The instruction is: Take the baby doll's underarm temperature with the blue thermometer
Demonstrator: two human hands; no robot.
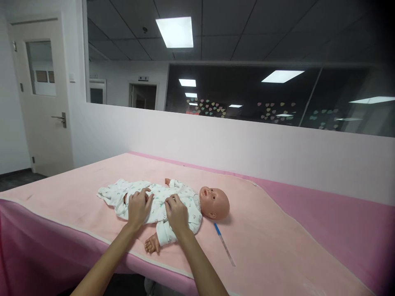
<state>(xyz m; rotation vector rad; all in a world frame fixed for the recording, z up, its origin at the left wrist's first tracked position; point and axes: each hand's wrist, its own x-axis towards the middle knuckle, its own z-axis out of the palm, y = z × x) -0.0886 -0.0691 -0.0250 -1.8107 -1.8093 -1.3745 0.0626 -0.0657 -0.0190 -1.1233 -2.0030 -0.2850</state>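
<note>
A baby doll (215, 203) lies on its back, its head to the right, dressed in a white patterned romper (158, 211). My left hand (139, 207) rests over the doll's lower body, thumb and fingers apart on the cloth. Against the chest, my right hand (177, 213) has its fingers curled in, with the tips pinching the romper's front. The exact spot under those fingertips is hidden. One doll hand (152, 243) sticks out of its sleeve toward me. The romper's leg end (109, 192) lies loose and flat at the left.
A thin clear tube with a blue cap (224, 244), perhaps a thermometer case, lies near the doll's head. Pale pink cloth (277, 255) covers the table over a darker pink layer (327, 209). Behind stands a white low wall (216, 139) with glass; a door (43, 98) is at left.
</note>
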